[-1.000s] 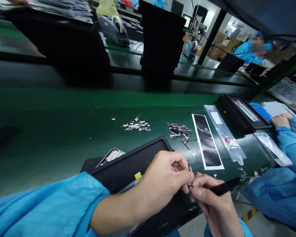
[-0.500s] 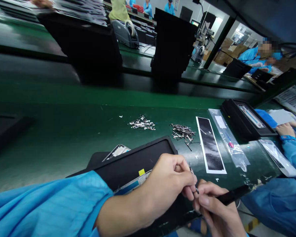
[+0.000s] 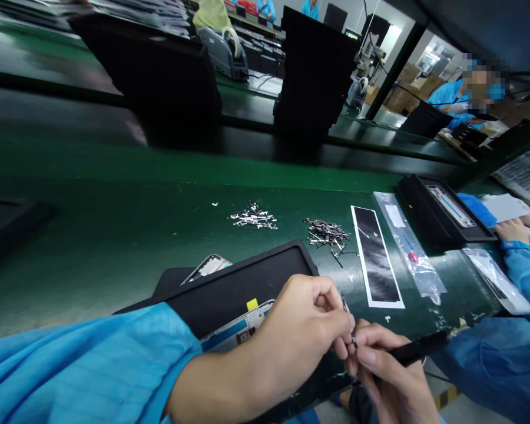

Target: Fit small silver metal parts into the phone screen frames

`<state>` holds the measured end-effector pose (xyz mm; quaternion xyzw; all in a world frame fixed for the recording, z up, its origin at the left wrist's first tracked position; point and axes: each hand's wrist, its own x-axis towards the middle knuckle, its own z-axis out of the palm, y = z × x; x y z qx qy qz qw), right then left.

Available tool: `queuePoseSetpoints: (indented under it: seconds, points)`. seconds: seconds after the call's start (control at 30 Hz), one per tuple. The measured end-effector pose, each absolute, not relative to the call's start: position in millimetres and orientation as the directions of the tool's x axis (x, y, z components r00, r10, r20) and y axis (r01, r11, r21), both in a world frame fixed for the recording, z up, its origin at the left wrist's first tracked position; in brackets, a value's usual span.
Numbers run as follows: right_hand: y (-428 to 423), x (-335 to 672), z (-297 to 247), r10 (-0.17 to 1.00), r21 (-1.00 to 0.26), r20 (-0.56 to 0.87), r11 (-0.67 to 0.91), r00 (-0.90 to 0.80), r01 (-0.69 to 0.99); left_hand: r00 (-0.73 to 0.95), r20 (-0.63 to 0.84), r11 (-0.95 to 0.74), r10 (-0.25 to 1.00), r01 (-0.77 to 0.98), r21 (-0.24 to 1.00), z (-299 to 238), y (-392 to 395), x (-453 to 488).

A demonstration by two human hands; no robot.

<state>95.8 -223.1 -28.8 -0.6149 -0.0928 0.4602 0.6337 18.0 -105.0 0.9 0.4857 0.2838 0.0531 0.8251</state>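
My left hand [image 3: 302,330] is closed in a pinch on a tiny thin metal part [image 3: 345,306] just above the near edge of a black tray [image 3: 242,282]. My right hand [image 3: 386,377] is closed round a black tweezer-like tool [image 3: 417,349], whose tip meets the part between the two hands. A phone frame with a yellow tab [image 3: 242,327] lies in the tray under my left wrist. Two small heaps of metal parts, one bright [image 3: 254,217] and one darker [image 3: 327,231], lie on the green belt [image 3: 115,235] beyond the tray.
A black strip on white backing [image 3: 377,259] and a clear plastic bag [image 3: 408,253] lie to the right. A second black tray [image 3: 441,209] sits before a co-worker's hand [image 3: 512,229] in a blue sleeve. Dark stands [image 3: 318,65] and tape dispensers [image 3: 223,50] stand behind.
Both hands have stayed pinched together at the tray's near edge. The view has shifted slightly, and more of the phone frame shows under my left wrist.
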Motion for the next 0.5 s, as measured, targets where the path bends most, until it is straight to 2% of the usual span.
queuePoseSetpoints:
  seconds: [0.1, 0.17, 0.23, 0.3, 0.4, 0.5]
  points:
    - [-222, 96, -32, 0.699, -0.874, -0.429, -0.161, 0.572, -0.459, 0.832, -0.405, 0.474, 0.379, 0.202, 0.857, -1, -105, 18]
    - [-219, 95, -36, 0.71, -0.906, -0.368, -0.127, 0.6, -0.405, 0.835, -0.365, 0.396, 0.411, 0.197, 0.897, -2, -105, 17]
    - [-214, 93, -38, 0.724, -0.945, -0.273, -0.078, 0.633, -0.319, 0.85, -0.229, 0.238, 0.474, 0.126, 0.963, -3, -103, 14]
    - [-208, 91, -38, 0.742, -0.978, -0.161, -0.033, 0.65, -0.205, 0.853, -0.03, 0.029, 0.521, 0.018, 0.999, -1, -99, 9]
    - [-201, 94, -31, 0.741, -0.999, -0.002, -0.028, 0.671, 0.028, 0.797, 0.176, -0.217, 0.578, -0.058, 0.974, 4, -85, -3]
    - [-208, 112, -27, 0.711, -0.963, 0.112, -0.095, 0.694, 0.252, 0.698, 0.301, -0.416, 0.65, -0.005, 0.909, 8, -67, -23]
